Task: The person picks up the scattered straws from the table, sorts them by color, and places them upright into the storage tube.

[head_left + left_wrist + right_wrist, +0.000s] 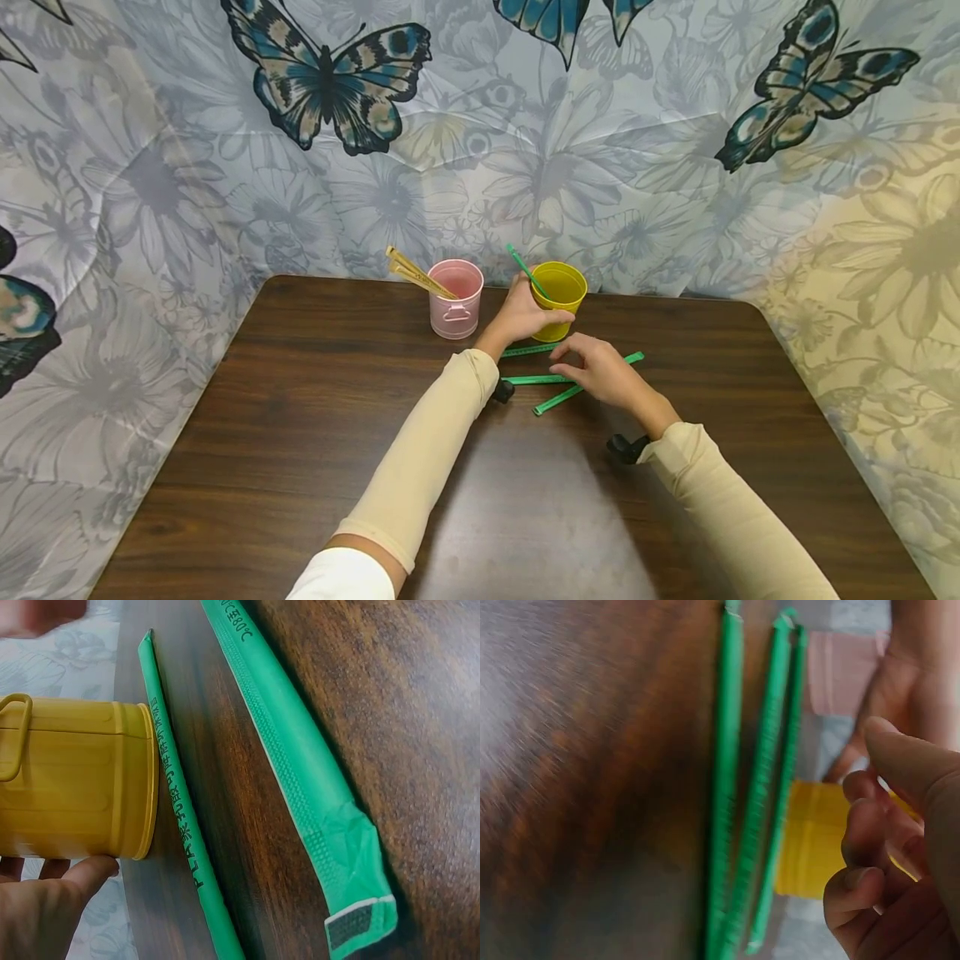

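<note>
Yellow bucket: a small round yellow bucket (570, 302) is upright at the far side of the worktop (315, 417), a bit right of the middle. A small handle shows on its side.
Left hand: the left hand (521, 312) grips the yellow bucket from its left side. The thumb lies across the near side, and the fingers bend round the other side.
Right hand: the right hand (596, 367) has nothing in it. Its fingers are loosely bent, and there is a gap between thumb and first finger. It is over the green straws, just near of the yellow bucket.
Straw in the bucket: one thin green paper-wrapped straw (527, 271) leans in the yellow bucket, its top poking out to the far left.
Straws on the worktop: three more lie there. The far green straw (528, 350) is just near of the yellow bucket, the middle green straw (534, 380) comes next, and the slanted green straw (555, 400) runs from near left to far right, partly under the right hand.
Pink bucket: a small round pink bucket (454, 312) stands left of the yellow one. Some tan paper-wrapped straws (420, 275) lean out to its left.
Back wall: a grey cloth with flowers and blue butterflies (540, 167) hangs behind.
</note>
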Available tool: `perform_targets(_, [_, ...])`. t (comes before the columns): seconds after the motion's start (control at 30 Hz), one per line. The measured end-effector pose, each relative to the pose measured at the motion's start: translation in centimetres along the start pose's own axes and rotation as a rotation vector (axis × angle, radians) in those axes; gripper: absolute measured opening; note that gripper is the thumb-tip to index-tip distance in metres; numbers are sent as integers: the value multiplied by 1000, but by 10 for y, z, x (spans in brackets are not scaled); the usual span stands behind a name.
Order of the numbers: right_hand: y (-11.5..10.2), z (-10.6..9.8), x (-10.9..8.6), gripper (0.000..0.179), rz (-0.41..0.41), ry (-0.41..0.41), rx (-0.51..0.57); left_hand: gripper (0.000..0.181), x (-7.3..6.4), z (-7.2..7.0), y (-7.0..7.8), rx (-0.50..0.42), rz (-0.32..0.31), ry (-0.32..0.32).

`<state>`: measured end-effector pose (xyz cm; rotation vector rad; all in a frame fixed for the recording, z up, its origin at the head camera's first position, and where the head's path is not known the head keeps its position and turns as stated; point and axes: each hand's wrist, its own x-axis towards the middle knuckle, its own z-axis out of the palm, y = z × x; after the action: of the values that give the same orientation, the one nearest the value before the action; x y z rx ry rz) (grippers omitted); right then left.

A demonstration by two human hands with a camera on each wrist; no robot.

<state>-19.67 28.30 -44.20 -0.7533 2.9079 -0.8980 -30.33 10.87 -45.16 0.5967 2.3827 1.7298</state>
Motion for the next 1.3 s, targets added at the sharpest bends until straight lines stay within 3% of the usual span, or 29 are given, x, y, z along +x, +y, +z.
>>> perform_targets(0.33, [6, 27, 2, 22, -2, -40, -50, 93, 1, 0, -1, 36, -37, -3])
perform_targets(0.53, [5, 33, 3, 19, 42, -54, -64, 93, 0, 0, 0, 50, -52, -5])
perform_targets(0.7, [5, 34, 0, 16, 18, -47, -95, 94, 0, 0, 1, 55, -70, -8])
perform_targets(1.0, [9, 19, -8, 21, -51, -72, -181, 98, 0, -1, 1, 36, -49, -12])
perform_targets(1.3, [10, -11, -23, 12, -43, -57, -199, 100, -2, 0, 1, 13, -57, -18])
